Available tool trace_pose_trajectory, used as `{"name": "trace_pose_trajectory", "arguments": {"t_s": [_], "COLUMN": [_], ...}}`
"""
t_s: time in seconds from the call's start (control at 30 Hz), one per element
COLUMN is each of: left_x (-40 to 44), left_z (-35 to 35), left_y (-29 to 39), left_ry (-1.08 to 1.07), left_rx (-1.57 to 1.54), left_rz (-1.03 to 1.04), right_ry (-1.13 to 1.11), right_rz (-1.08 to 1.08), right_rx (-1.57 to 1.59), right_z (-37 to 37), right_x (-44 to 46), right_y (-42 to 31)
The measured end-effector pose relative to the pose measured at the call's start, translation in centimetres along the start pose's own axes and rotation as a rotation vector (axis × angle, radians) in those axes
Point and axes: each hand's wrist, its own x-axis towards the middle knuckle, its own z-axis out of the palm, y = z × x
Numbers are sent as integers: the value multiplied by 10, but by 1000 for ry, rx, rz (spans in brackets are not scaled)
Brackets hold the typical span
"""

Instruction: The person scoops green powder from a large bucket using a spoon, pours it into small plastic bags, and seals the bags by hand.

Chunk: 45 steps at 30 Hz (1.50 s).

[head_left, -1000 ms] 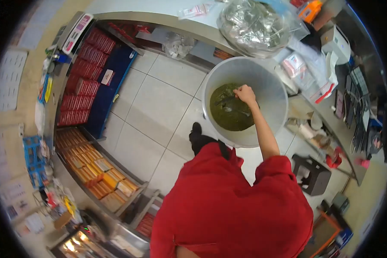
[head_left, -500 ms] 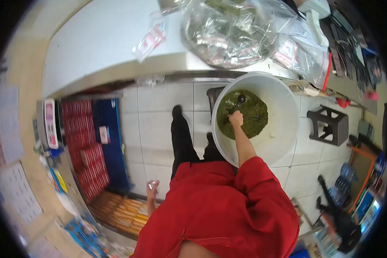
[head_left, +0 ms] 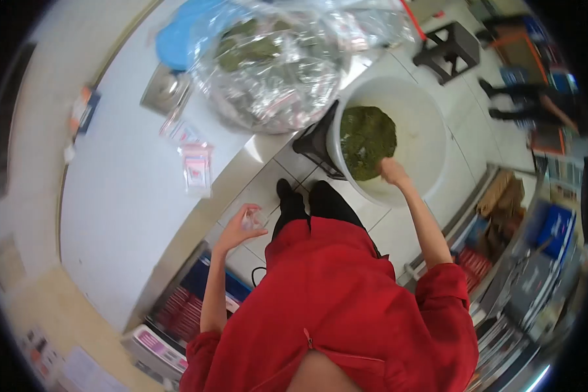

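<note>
My left hand (head_left: 237,231) is curved around a small clear plastic bag (head_left: 256,220), beside the counter and above the floor. My right hand (head_left: 393,171) is closed over the near side of a large white tub (head_left: 426,140). Whatever is in that fist is hidden; the dark scoop seen earlier does not show clearly. Loose dark green dried herb (head_left: 369,140) covers part of the tub's bottom. Up on the counter, a big transparent sack (head_left: 277,72) holds green stuff and many small packets.
Flat printed sachets (head_left: 197,168) and a metal scale or dish (head_left: 166,90) lie on the white counter (head_left: 124,196). Dark plastic stools (head_left: 449,52) stand behind and beside the tub. Another person's dark-clad legs (head_left: 519,95) show at far right.
My view has turned, and the counter fills more of the left. The left hand has come up and forward with the bag. My right hand has drawn back toward the tub's near rim.
</note>
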Motion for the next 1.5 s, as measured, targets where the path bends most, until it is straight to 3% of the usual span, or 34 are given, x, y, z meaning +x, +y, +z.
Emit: {"name": "trace_pose_trajectory", "arguments": {"t_s": [0.07, 0.2, 0.27, 0.3, 0.4, 0.47, 0.53, 0.6, 0.63, 0.67, 0.77, 0.83, 0.87, 0.97, 1.03, 1.17, 1.33, 1.5], "left_x": [29, 77, 91, 93, 85, 80, 88, 92, 93, 95, 104, 112, 117, 136, 151, 175, 206, 233], "left_z": [-13, -3, 11, 14, 24, 29, 35, 41, 44, 44, 41, 42, 41, 37, 36, 44, 68, 111], "left_y": [37, 103, 120, 129, 144, 145, 140, 138, 140, 143, 157, 169, 173, 176, 187, 215, 221, 213], "left_ry": [-146, -333, -354, -369, -433, -340, -313, -284, -221, -160, -173, -172, -171, -240, -285, -361, -372, -112], "left_rx": [41, -37, -54, -42, -190, -373, -401, -434, -435, -437, -461, -470, -474, -461, -423, -322, -266, 234], "left_rz": [107, 104, 296, 295, 142, 18, 68, 88, 96, 112, 154, 148, 143, 224, 242, 259, 321, 699], "right_ry": [-615, -336, -238, -210, -29, 114, 168, 59, -113, -116, -239, -463, -529, -598, -818, -719, -396, 25], "right_rz": [-367, -169, -139, -153, -93, 80, 95, -1, -92, -92, -226, -359, -381, -323, 44, 144, 225, 340], "right_rx": [116, 28, 48, 26, 65, 73, 72, 88, 146, 159, 289, 333, 506, 735, 1270, 1492, 1850, 1782], "right_z": [-4, 18, 26, 31, 47, 51, 74, 82, 85, 86, 81, 70, 66, 55, 17, -44, -70, -114], "right_x": [-17, -7, 12, 25, 64, 87, 107, 101, 97, 92, 80, 75, 69, 56, 34, -15, -63, -109], "right_y": [0, -6, -21, -26, -41, -49, -47, -53, -51, -53, -44, -22, -4, 40, 57, 49, 30, 4]}}
